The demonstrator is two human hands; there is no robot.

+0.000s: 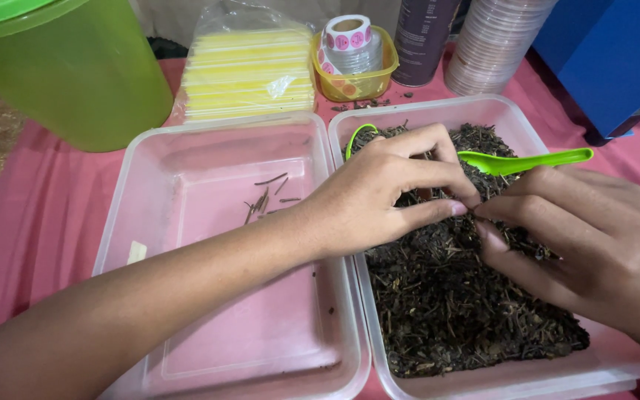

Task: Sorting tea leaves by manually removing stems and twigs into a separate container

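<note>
Both my hands hover over a clear plastic tray (635,363) filled with dark dried leaves and twigs (453,311). My left hand (379,189) reaches across from the left, its thumb and fingers pinched together over the pile. My right hand (594,237) comes in from the right, fingertips meeting the left hand's and pinching at the leaves; what they pinch is too small to tell. A green plastic spoon (524,159) lies in the leaves behind my hands. A second clear tray (187,141) on the left holds a few thin brown stems (264,198).
On the pink tablecloth (31,222) stand a big green lidded container (75,67), a bag of yellow sheets (250,70), a small yellow tub with a sticker roll (350,37), a dark canister (420,37), stacked clear lids (494,44) and a blue box (609,52).
</note>
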